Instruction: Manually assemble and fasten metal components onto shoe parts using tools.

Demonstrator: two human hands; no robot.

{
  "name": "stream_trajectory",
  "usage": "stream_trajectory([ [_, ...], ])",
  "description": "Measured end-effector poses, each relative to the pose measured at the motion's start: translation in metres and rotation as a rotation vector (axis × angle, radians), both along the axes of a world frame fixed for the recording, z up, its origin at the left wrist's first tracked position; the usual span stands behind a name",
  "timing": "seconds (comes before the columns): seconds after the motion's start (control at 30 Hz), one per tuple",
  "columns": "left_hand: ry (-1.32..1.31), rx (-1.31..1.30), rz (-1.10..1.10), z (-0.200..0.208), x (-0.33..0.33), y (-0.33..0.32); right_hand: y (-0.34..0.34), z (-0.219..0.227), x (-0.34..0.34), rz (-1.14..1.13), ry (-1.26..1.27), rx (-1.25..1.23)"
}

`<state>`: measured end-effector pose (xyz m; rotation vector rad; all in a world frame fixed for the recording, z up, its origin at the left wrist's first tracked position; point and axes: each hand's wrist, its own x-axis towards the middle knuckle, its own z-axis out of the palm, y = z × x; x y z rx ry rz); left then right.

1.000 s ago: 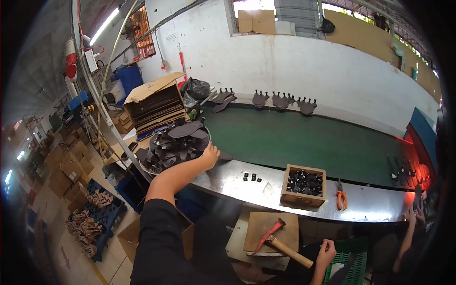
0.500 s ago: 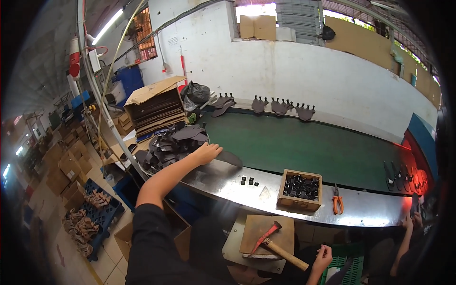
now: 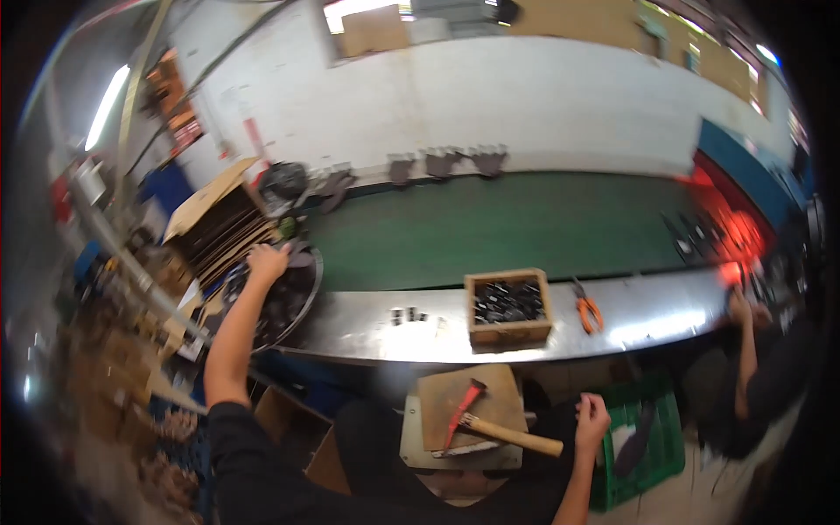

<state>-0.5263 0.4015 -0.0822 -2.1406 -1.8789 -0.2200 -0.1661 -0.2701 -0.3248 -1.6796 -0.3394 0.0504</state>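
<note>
My left hand [image 3: 268, 262] is at a round tub [image 3: 316, 284] heaped with dark flat sole-shaped pieces [image 3: 284, 293]. Its fingers are blurred, and whether they grip a piece cannot be made out. My right hand [image 3: 592, 422] is held with curled fingers near the end of a hammer's wooden handle [image 3: 525, 437]; anything inside it is hidden. The red-headed hammer lies on a brown square pad [image 3: 433, 407] in front of me. Several small black pieces [image 3: 409, 315] are on the metal bench, left of a wooden box [image 3: 510, 334] filled with similar black bits.
Orange-handled pliers [image 3: 589, 315] lie right of the box. Beyond the bench runs a green belt [image 3: 411, 236], with dark pieces [image 3: 442, 163] along its far edge. A green crate [image 3: 674, 424] holds a dark sole-shaped piece. A co-worker's hand [image 3: 742, 308] is at the right; open cardboard [image 3: 219, 214] stands left.
My left hand has gone from the dark sole-shaped piece at the bench's left end back over the tub. That piece no longer shows there. The view has shifted; my right hand stays by the hammer.
</note>
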Motion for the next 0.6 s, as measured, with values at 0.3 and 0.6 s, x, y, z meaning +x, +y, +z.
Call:
stream_trajectory([
  [0.3,-0.153,-0.395,-1.238,-0.018,0.235,-0.227,-0.011,0.008,0.007,0.02,0.009,-0.016],
  [0.6,-0.06,-0.219,-1.465,-0.11,0.356,-0.309,-0.019,0.109,-0.038,0.413,-0.172,0.02],
])
